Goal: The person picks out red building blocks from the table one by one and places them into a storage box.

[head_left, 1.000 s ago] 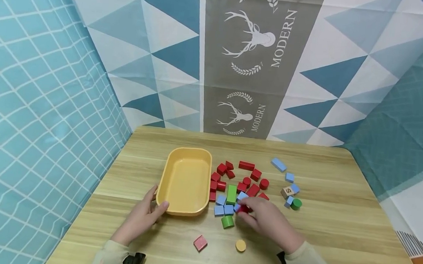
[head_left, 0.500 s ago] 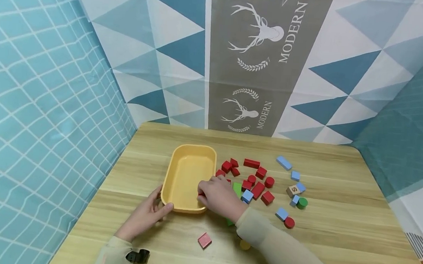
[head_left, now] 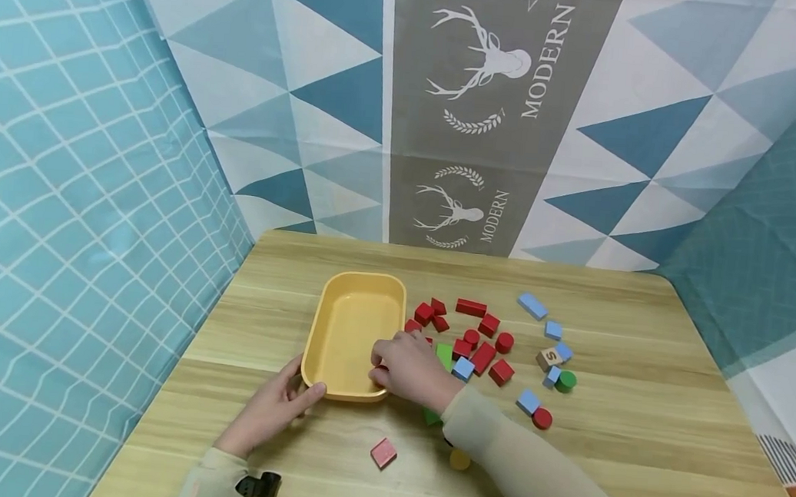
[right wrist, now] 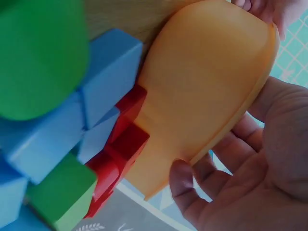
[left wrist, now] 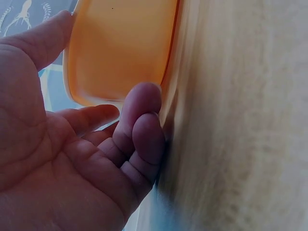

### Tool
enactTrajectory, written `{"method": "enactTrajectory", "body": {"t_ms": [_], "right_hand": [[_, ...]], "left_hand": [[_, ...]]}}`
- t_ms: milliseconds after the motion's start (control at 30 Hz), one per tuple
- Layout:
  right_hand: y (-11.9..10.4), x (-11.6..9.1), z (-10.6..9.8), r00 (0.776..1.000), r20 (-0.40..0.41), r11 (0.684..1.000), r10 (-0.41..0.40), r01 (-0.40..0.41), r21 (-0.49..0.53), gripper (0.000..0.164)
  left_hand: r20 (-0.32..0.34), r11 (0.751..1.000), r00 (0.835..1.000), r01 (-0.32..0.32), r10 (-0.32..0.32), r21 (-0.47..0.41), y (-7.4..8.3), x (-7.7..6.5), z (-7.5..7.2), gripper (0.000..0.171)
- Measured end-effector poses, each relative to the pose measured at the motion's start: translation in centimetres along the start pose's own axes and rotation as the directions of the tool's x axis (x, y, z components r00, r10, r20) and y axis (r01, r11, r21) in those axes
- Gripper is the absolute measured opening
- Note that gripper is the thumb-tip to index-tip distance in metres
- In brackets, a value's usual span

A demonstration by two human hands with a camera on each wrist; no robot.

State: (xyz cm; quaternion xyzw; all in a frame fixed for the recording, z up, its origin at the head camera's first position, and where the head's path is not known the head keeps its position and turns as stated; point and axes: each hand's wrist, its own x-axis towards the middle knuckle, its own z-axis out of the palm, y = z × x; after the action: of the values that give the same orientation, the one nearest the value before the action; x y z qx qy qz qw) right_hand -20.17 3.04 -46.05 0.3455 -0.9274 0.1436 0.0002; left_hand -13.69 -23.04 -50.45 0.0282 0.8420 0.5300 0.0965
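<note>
A yellow plastic tray (head_left: 351, 330) stands left of the blocks, its inside bare where it shows. My left hand (head_left: 276, 407) holds its near left corner, thumb over the rim; in the left wrist view the other fingers curl by the outer wall. My right hand (head_left: 412, 366) reaches over the near right rim with curled fingers. A red block (head_left: 381, 371) shows partly between its thumb and fingers, just inside the tray. The right wrist view shows the tray's outer wall (right wrist: 207, 72), which hides those fingertips.
Red blocks (head_left: 483, 358), blue blocks (head_left: 463, 368) and a green block (head_left: 444, 354) crowd the tray's right side. Farther right lie a lettered wooden cube (head_left: 550, 358) and a green cylinder (head_left: 566, 381). A pinkish block (head_left: 384, 453) and a yellow disc (head_left: 459, 459) lie nearer.
My right hand has moved left from the block pile to the tray's rim with the red block, then stays there over the last half second. The left hand keeps its hold.
</note>
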Motion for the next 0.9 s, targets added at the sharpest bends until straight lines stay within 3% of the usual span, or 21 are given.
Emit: {"method": "enactTrajectory", "body": {"t_ms": [100, 233, 367, 467, 633, 900], "right_hand": [[0.4, -1.3, -0.5, 0.995, -0.095, 0.999, -0.025, 0.028, 0.035, 0.015], [1.1, -3.6, -2.1, 0.972, -0.232, 0.995, -0.028, 0.049, 0.085, 0.012], [1.4, -5.9, -3.2, 0.962, -0.274, 0.991, -0.007, 0.044, 0.127, 0.007], [1.0, -7.2, -3.0, 0.967, -0.240, 0.986, -0.086, 0.118, 0.120, 0.007], [-0.8, -8.3, -0.9, 0.962, -0.100, 0.959, -0.254, 0.264, 0.101, 0.012], [-2.5, -8.5, 2.3, 0.958, 0.084, 0.960, -0.275, 0.278, -0.023, 0.014]], "left_hand": [[-0.001, 1.000, 1.000, -0.006, 0.006, 0.000, 0.2, -0.1, 0.2, 0.076], [0.000, 1.000, 1.000, -0.019, 0.019, 0.010, 0.2, 0.0, 0.2, 0.074], [0.006, 1.000, 1.000, -0.020, 0.020, 0.017, -0.1, 0.2, 0.0, 0.075], [0.011, 1.000, 1.000, -0.018, 0.018, 0.017, -0.3, 0.3, -0.1, 0.076], [0.012, 1.000, 1.000, -0.011, 0.010, 0.024, -0.1, 0.2, -0.1, 0.075], [0.021, 1.000, 1.000, -0.008, 0.008, -0.005, 2.7, -1.2, -0.2, 0.071]]}}
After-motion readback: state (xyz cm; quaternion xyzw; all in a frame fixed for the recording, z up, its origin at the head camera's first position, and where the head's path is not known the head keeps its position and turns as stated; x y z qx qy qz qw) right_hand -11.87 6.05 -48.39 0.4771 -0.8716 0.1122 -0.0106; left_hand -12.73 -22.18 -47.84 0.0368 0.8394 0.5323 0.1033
